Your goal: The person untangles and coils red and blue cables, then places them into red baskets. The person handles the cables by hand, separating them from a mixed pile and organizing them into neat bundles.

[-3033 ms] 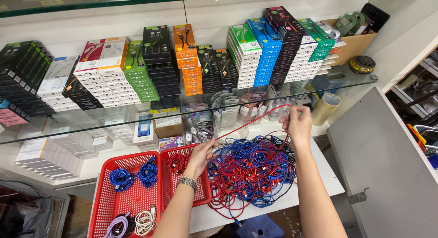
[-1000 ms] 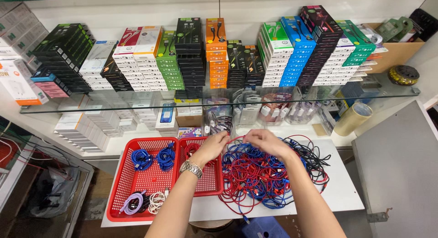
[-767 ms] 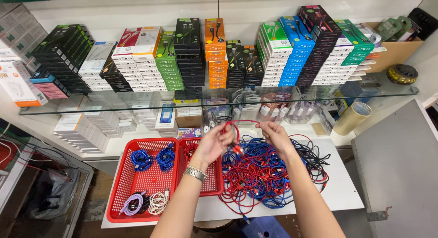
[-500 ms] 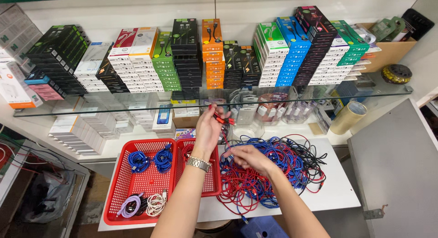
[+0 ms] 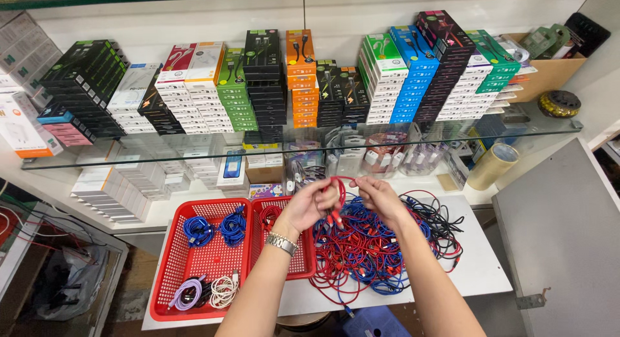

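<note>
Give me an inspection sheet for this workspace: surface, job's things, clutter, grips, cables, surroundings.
Surface: white table, mostly covered.
Job's things: red cable coiled in a loop between both hands; loose heap of red, blue and black cables under them.
Clutter: two red baskets side by side, holding coiled blue, purple and white cables; tape roll.
Grips: left hand and right hand both pinch the red cable.
Cables: heap tangled, a few strands hang over the front edge.
Surroundings: glass shelf with stacked coloured boxes; grey cabinet to the right.

Bright, even overhead light; sharp focus; wide-angle bending at edges.
</note>
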